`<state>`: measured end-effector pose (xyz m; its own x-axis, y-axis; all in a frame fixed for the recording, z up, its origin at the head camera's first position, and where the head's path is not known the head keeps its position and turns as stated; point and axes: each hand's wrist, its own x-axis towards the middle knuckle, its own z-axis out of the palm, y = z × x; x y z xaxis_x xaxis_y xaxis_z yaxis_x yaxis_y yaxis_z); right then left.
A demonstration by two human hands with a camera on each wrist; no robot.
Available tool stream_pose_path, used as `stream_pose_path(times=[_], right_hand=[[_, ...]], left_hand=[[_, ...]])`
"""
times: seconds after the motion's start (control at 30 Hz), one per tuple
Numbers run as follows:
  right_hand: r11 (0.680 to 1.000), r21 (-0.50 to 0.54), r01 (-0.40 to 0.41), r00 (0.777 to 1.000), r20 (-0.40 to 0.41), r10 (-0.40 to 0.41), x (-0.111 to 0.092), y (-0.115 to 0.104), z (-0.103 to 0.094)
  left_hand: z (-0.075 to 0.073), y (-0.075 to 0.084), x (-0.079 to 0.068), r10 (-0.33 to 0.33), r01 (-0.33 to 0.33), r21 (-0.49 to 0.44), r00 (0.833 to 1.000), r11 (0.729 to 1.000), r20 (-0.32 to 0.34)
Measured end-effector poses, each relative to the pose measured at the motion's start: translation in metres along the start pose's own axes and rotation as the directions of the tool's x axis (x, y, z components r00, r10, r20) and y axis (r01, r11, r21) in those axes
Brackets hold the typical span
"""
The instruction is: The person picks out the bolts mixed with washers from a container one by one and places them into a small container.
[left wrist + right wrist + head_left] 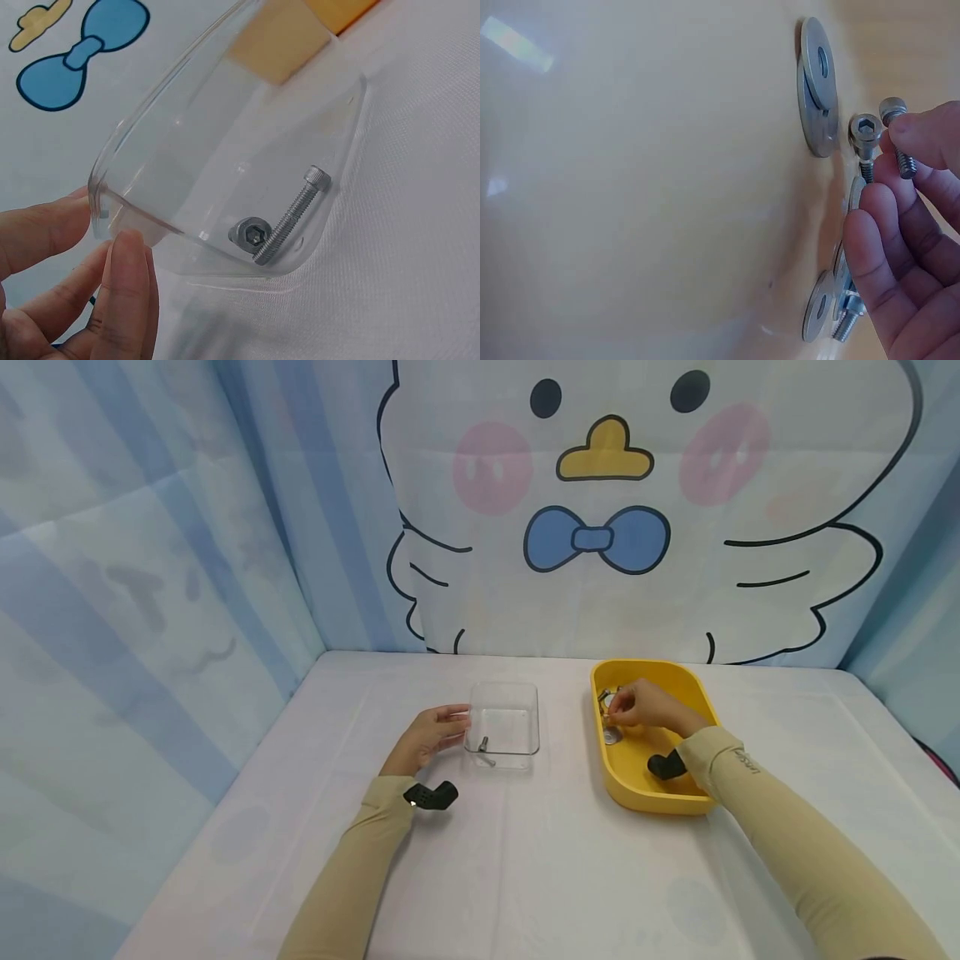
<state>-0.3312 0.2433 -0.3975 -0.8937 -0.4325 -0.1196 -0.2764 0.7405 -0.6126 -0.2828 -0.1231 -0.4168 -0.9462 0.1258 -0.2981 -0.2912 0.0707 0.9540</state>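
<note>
In the head view, left of the yellow plastic tray (663,803), stands a clear square plastic box (517,725); the left hand (424,737) rests nearly straight fingers against it. The right hand (648,704) reaches inside the tray. In the left wrist view, two silver socket-head bolts (291,220) lie in the box. In the right wrist view, thumb and finger pinch a short grey metal bolt (892,109) within the tray, near flat round washers (821,64).

Behind the whitish table (555,877), a cloth backdrop (637,495) is hanging and is showing a large white cartoon figure (645,610), which is wearing a blue bow tie (596,539). Pale blue curtains (150,635) are closing both sides. Soft light is falling evenly.
</note>
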Motion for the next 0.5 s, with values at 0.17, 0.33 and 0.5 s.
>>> stream_pose_path(times=[0.17, 0.33, 0.5], right_hand=[[0.999, 0.047, -0.004, 1.000, -0.016, 0.005, -0.0022, -0.0015, -0.0010], [0.997, 0.076, -0.033, 0.999, -0.029, 0.035, -0.0044, -0.0041, -0.0029], [0.991, 0.115, -0.070, 0.997, -0.034, 0.075, -0.0060, -0.0056, -0.0061]], left_hand=[[0.0004, -0.0004, -0.0007, 0.002, -0.002, -0.006, 1.000, 1.000, 0.003], [0.0008, 0.0002, -0.0011, -0.004, 0.004, -0.009, 1.000, 1.000, 0.001], [0.0001, 0.0013, -0.0005, -0.010, 0.010, -0.011, 1.000, 1.000, 0.001]])
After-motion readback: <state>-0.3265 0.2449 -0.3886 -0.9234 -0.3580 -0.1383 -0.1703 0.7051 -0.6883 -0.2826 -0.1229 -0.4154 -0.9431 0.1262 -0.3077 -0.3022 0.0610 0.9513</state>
